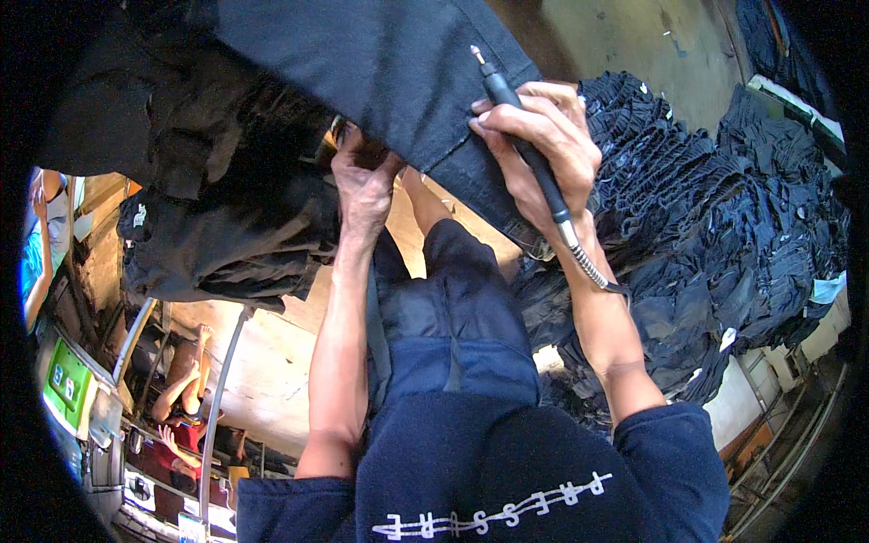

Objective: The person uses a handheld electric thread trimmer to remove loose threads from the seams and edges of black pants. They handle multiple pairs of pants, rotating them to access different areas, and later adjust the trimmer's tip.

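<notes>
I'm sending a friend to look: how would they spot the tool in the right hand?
Start at the broad dark cloth across the top, then find the person's right hand at its right edge. That hand holds a slim black pen-shaped tool. Its pale tip and coiled metal tail set it apart from the plain cloth.

A navy T-shirt [489,452] bears struck-through white lettering [510,516], with short sleeves [674,463] at its sides; dark blue shorts [480,308] show beyond it. Left hand [364,185] and right hand [550,149] are bare.
</notes>
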A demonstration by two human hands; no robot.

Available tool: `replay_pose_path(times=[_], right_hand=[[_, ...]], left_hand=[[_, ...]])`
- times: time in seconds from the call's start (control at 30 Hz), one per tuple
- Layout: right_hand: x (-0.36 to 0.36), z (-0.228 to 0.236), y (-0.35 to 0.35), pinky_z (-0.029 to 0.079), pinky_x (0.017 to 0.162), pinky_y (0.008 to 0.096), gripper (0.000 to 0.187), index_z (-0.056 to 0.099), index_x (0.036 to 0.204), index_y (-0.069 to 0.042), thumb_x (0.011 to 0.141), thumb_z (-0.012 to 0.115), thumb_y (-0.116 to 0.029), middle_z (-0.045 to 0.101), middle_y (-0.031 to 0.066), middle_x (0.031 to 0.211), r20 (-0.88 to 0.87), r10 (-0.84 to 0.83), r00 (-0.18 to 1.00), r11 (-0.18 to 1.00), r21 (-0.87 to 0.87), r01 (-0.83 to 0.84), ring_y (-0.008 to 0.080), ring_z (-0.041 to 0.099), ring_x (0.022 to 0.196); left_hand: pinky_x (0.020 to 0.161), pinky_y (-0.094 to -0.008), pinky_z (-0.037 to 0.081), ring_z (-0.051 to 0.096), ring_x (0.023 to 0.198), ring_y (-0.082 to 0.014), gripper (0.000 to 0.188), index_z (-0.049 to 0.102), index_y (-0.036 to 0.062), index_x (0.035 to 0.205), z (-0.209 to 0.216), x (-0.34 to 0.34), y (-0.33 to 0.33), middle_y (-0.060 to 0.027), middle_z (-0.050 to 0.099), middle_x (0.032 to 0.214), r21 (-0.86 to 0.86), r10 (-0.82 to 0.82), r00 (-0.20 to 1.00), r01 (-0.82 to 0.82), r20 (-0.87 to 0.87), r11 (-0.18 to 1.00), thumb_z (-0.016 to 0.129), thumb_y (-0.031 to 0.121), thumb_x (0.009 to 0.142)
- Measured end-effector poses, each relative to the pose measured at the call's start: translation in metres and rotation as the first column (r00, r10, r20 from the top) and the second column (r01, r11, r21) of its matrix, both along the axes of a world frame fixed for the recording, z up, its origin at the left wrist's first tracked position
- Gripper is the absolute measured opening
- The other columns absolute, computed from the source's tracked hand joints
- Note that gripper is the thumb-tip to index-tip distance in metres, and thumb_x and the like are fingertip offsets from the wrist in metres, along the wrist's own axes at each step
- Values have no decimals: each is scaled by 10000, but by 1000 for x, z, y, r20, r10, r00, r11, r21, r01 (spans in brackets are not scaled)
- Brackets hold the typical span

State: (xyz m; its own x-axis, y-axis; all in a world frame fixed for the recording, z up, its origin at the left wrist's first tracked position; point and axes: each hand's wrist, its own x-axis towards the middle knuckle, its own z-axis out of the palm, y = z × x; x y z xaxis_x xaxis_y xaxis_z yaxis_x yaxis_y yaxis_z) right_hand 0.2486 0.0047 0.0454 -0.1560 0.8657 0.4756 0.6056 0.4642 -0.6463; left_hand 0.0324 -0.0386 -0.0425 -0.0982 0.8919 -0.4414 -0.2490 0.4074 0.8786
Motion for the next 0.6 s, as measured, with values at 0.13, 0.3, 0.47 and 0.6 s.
replay_pose_path(times=[0.13,0.3,0.47,0.6], right_hand=[[-2,0,0,563,880,374,265,771,978,-63,778,880,72,814,66,944,-19,7,1000,1000,-18,-8,262,720,905],[36,-12,2,564,816,363,155,758,1043,-52,918,790,33,746,118,952,167,-436,884,899,43,435,256,719,860],[113,2,13,577,856,345,158,724,1143,-7,1019,759,-99,751,93,1035,-73,-819,569,565,69,822,188,696,905],[93,25,-14,549,1047,396,296,679,1276,42,1159,560,-202,787,165,1112,31,-512,858,859,42,511,232,742,1053]], left_hand=[[831,-300,552,715,869,-145,212,716,-8,1069,7,0,2,-42,770,968,0,-15,1000,15,-11,1000,786,-34,871],[756,-298,541,698,783,-135,134,710,-9,961,5,-3,5,-35,751,872,25,-50,996,51,-69,998,770,-35,844],[734,-289,532,684,748,-133,128,694,7,926,-5,-4,1,-26,735,842,-5,-57,991,57,-118,998,769,-44,836],[748,-283,528,680,767,-123,165,681,26,942,-11,-4,-2,-14,726,850,-16,-25,1000,25,-10,1000,809,-30,854]])
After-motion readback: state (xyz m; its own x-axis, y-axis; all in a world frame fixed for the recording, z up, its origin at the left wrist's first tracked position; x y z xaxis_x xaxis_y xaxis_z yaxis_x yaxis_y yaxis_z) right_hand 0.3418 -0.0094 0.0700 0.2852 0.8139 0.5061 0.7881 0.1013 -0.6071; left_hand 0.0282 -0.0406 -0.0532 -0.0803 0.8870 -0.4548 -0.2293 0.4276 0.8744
